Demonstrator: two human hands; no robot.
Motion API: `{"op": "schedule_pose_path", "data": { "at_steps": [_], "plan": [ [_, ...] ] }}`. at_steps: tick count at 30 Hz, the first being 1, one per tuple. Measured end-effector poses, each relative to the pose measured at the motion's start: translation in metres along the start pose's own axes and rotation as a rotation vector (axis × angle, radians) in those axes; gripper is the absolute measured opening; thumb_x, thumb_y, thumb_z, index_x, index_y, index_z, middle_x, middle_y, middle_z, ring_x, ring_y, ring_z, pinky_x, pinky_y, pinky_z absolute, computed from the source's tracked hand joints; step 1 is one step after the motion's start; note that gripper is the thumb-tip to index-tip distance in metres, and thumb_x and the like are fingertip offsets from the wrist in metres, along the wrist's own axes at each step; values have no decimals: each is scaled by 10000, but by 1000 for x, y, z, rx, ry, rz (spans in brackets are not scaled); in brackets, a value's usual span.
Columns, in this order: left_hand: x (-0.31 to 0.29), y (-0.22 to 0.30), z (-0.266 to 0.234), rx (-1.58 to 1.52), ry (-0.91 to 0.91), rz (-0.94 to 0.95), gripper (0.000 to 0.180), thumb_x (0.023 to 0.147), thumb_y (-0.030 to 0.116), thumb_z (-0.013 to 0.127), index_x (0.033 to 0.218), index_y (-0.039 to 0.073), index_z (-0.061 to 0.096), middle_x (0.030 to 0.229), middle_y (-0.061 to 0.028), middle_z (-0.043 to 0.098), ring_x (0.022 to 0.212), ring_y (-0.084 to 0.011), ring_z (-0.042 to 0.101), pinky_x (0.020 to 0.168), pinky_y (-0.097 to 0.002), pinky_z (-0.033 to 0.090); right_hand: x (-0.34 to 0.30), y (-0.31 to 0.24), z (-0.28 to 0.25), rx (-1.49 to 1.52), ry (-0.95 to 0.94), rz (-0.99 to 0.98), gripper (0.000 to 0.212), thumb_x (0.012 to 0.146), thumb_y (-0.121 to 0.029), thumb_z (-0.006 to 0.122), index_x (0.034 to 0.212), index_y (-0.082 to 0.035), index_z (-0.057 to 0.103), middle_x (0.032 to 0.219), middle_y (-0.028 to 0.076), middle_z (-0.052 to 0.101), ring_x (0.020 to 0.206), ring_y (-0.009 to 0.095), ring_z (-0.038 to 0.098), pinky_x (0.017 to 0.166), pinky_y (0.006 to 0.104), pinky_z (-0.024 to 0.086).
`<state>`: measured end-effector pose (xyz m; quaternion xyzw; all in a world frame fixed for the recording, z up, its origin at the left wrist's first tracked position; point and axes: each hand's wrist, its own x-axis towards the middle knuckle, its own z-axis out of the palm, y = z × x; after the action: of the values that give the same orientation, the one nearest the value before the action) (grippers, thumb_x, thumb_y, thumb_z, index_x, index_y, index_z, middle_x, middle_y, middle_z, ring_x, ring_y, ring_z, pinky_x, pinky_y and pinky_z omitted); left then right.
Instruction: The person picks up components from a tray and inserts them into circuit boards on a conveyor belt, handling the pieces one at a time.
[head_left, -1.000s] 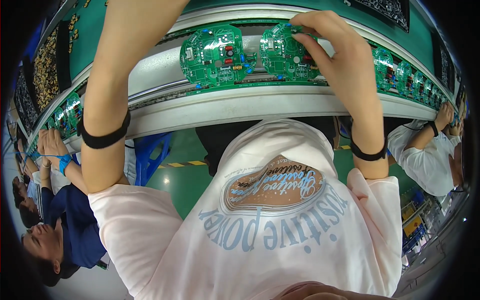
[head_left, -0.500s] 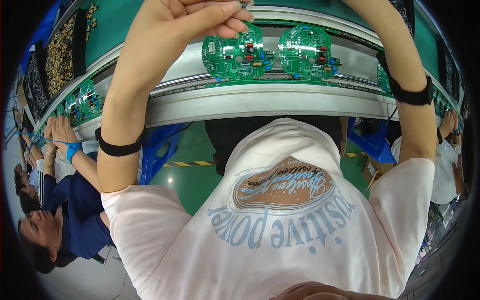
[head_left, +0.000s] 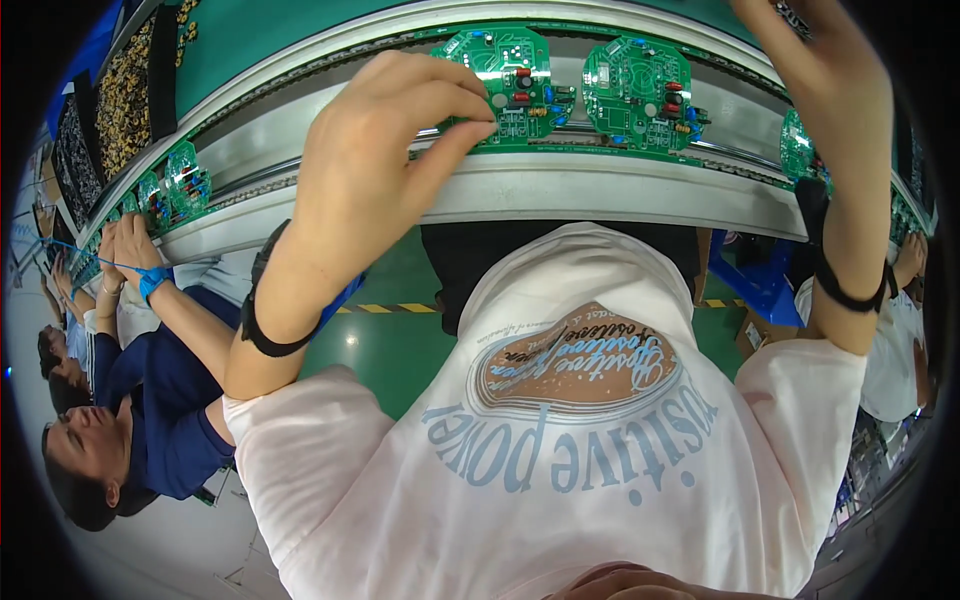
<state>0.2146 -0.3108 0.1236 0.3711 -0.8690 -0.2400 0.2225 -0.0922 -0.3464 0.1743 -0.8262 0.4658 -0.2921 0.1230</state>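
Observation:
My left hand is at the left edge of a green circuit board, thumb and fingers brought together in a pinch. Whatever lies between those fingertips is too small or hidden to make out. The board carries red, black and blue components and sits on the conveyor rails. To its right lies a second, similar circuit board. My right hand is up at the top right, beside some small dark and silvery parts. The frame's upper edge cuts off its fingers.
A metal conveyor rail runs across in front of me, with more circuit boards farther left. Bins of yellowish components and dark ones stand at the far left. A co-worker in a dark blue shirt works at left; another person is at right.
My left hand has come down and nearer from above the boards to the left board's edge. My right hand has come into view at top right. The boards appear slightly farther right.

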Motion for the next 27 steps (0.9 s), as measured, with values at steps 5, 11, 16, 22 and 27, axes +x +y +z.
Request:
{"op": "schedule_pose_path", "data": {
  "at_steps": [5,11,16,22,27],
  "plan": [
    [-10,5,8,49,-7,-62,59,835,74,772,889,55,760,1011,-29,728,948,-271,649,722,-373,547,-73,-3,1,319,5,269,172,996,22,646,1155,59,701,1081,95,730,968,173,710,901,279,566],
    [-16,7,13,41,6,-177,103,834,56,784,934,41,766,1047,-67,736,1000,-271,654,835,-369,520,-110,12,24,538,126,342,186,1023,24,606,1175,96,687,1099,135,729,986,198,718,908,307,588],
    [-20,5,15,55,10,-190,109,842,42,785,948,23,766,1051,-88,744,1000,-267,663,884,-355,509,-121,13,41,666,155,392,209,1020,23,608,1204,88,682,1096,147,735,985,199,721,906,313,594],
    [-20,9,18,59,13,-202,104,846,34,779,948,23,764,1028,-86,749,967,-263,672,872,-347,512,-126,12,44,797,121,445,216,1021,0,617,1214,71,681,1079,148,747,977,203,733,903,316,593],
    [-19,6,23,53,39,-176,89,840,65,777,926,50,755,1006,-66,740,937,-280,665,793,-365,526,-127,10,42,807,135,529,217,1024,-14,613,1217,60,682,1060,150,760,968,210,746,904,321,592]
  ]
}}
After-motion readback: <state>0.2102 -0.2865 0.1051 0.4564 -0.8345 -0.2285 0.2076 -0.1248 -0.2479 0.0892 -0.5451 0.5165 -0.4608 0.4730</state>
